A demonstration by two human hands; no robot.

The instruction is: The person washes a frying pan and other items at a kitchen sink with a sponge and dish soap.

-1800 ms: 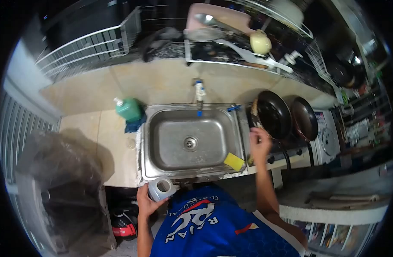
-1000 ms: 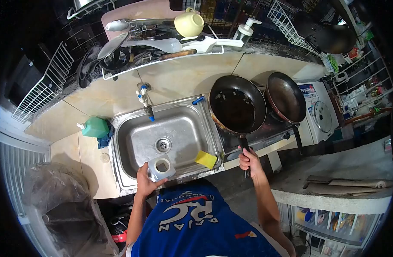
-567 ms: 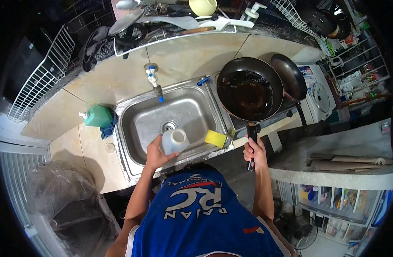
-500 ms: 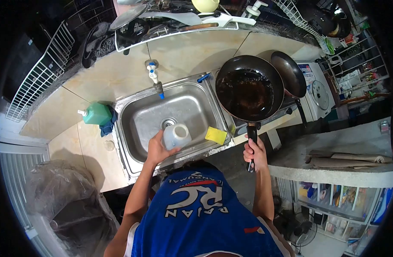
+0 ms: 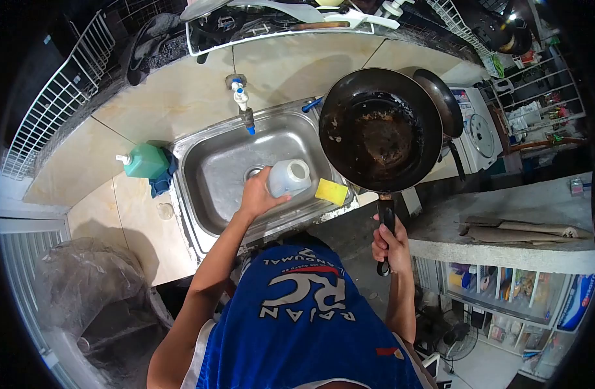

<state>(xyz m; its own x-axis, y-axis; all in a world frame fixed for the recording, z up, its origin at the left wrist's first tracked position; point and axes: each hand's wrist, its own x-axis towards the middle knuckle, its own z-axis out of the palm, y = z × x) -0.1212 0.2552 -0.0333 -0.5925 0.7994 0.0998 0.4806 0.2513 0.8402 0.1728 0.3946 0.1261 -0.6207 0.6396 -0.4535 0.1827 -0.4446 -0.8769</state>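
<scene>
Left hand (image 5: 255,194) clamped round plastic jar (image 5: 288,177), mouth tipped over sink (image 5: 200,194). Right hand (image 5: 389,243) closed on pan (image 5: 380,129) handle, pan raised beside sink. Keep jar steady, tilt pan slowly, grip firm.

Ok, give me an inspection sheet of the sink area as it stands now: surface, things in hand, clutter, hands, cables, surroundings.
Surface: beige tiled counter around a steel sink; basin bare apart from the drain.
Things in hand: white jar, open mouth, tilted over the basin; black pan with brown residue, raised clear of the stove.
Clutter: yellow sponge on the sink rim; green soap bottle on a blue cloth; second pan behind.
Hands: left hand grips the jar; right hand grips the pan handle.
Cables: nothing seen.
Surroundings: tap, wire dish rack, bagged bin.
</scene>
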